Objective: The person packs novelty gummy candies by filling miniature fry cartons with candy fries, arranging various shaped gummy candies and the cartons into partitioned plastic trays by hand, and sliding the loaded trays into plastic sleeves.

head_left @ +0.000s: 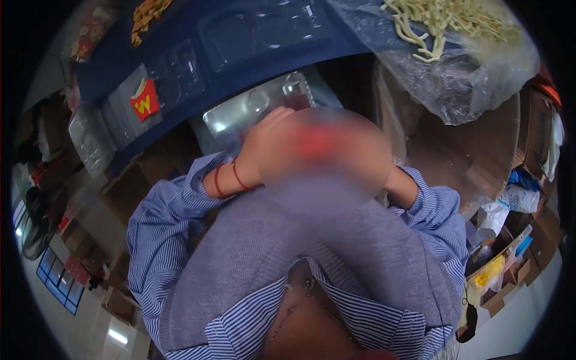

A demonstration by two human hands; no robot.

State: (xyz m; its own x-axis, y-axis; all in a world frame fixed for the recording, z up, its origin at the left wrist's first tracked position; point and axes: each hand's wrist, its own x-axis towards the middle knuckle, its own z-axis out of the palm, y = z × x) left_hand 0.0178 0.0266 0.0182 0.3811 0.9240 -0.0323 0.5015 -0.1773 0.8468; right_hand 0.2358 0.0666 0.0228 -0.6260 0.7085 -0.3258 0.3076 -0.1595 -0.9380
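My left hand (262,141), with red bands at the wrist, reaches in over my lap. Its visible fingers are bent and pressed together, though a blurred oval covers their ends. From the other side comes my right hand (382,157); the same oval hides its fingers. A smeared red thing (315,141) shows between the two hands, its kind impossible to make out. Just beyond my left hand lies a shiny, see-through tray (231,114), partly covered by the hand.
On the blue tabletop (180,21) are a red carton with a yellow letter (144,100), clear plastic trays (258,36) and small orange-and-green pieces (144,21). Pale fry-shaped strips (429,27) lie on a clear plastic bag (462,84). Cardboard boxes (474,144) stand at the right.
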